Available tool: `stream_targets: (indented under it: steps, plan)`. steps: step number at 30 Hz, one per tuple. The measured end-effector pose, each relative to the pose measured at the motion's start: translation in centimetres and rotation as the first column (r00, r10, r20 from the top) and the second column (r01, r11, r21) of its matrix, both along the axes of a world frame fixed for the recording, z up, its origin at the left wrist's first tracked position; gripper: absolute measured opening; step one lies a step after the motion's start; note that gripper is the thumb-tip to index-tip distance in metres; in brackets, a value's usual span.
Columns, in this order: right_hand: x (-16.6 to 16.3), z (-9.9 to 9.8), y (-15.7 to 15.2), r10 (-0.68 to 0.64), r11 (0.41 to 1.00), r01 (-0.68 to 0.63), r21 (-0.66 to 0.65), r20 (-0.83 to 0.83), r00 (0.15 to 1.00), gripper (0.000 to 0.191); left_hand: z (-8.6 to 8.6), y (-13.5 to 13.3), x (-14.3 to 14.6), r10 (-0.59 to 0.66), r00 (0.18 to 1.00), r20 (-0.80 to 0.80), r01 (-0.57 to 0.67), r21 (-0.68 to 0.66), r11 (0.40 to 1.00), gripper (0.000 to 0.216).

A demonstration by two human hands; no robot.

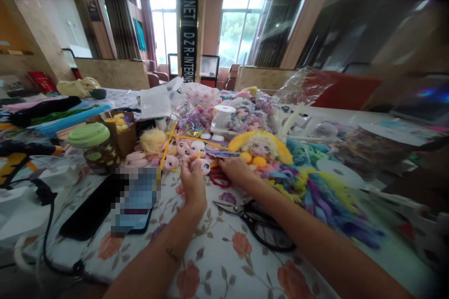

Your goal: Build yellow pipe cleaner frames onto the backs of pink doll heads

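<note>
My left hand (193, 182) is closed around a small doll head (203, 167) with a painted blue eye. A thin yellow strip stands up from beside its fingers. My right hand (238, 170) reaches in from the right with its fingers bent together. Just below those fingertips lie red scissor handles (220, 180); whether the fingers grip them or something else is hidden. More pale doll heads (170, 162) lie beyond my left hand. Large black-handled scissors (261, 226) rest partly under my right forearm. A doll with yellow ears (259, 147) sits past my right hand.
Two phones lie at left, one dark (93, 208) and one lit (136, 201). Behind them stand a green-lidded cup (91, 145) and a cardboard box (126, 138). A white spool (224, 117) and wrapped dolls pile up at the back. Coloured wool (326, 205) spreads at right. Cables (49, 238) run along the left edge.
</note>
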State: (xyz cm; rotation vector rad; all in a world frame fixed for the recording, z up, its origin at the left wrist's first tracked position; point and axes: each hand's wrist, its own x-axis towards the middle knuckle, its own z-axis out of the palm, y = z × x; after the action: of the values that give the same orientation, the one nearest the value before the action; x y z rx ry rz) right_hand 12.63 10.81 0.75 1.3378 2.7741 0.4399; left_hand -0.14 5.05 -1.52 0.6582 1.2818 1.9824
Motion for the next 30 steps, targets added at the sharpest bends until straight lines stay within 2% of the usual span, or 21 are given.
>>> stream_targets:
  steps: [5, 9, 14, 18, 22, 27, 30]
  plan:
    - [-0.7, -0.5, 0.0, -0.015, 0.999, 0.014, 0.030, 0.050, 0.999, 0.036, 0.1, -0.1, 0.2, -0.031, 1.000, 0.003, 0.031, -0.039, 0.999, 0.023]
    - [-1.4, -0.6, 0.1, -0.034, 0.999, 0.034, 0.012, 0.054, 0.998, 0.031, 0.2, -0.2, 0.2, -0.043, 0.999, 0.027, 0.044, -0.047, 0.998, 0.022]
    - [-1.3, -0.1, 0.0, 0.015, 1.000, -0.015, -0.022, -0.007, 1.000, 0.026, 0.2, 0.0, 0.2, -0.059, 0.995, 0.081, 0.062, -0.041, 0.997, 0.022]
    - [-0.4, 0.8, -0.9, 0.043, 0.997, -0.051, -0.058, -0.128, 0.991, 0.024, 0.3, 0.0, -0.2, -0.030, 0.995, 0.098, 0.032, -0.020, 0.999, 0.021]
    - [0.9, 2.0, -1.8, -0.006, 0.994, -0.029, -0.103, -0.321, 0.947, 0.022, 0.7, -0.1, -0.6, -0.002, 0.999, 0.049, 0.001, 0.009, 1.000, 0.019]
    - [2.7, 2.3, -2.1, -0.120, 0.958, -0.047, -0.284, -0.543, 0.831, 0.020, 0.7, -0.1, -0.3, -0.106, 0.994, 0.027, 0.106, -0.007, 0.994, 0.022]
    - [3.1, 1.8, -2.2, -0.197, 0.914, -0.093, -0.395, -0.632, 0.749, 0.022, 0.3, 0.0, -0.1, -0.158, 0.983, -0.093, 0.154, -0.049, 0.987, 0.025]
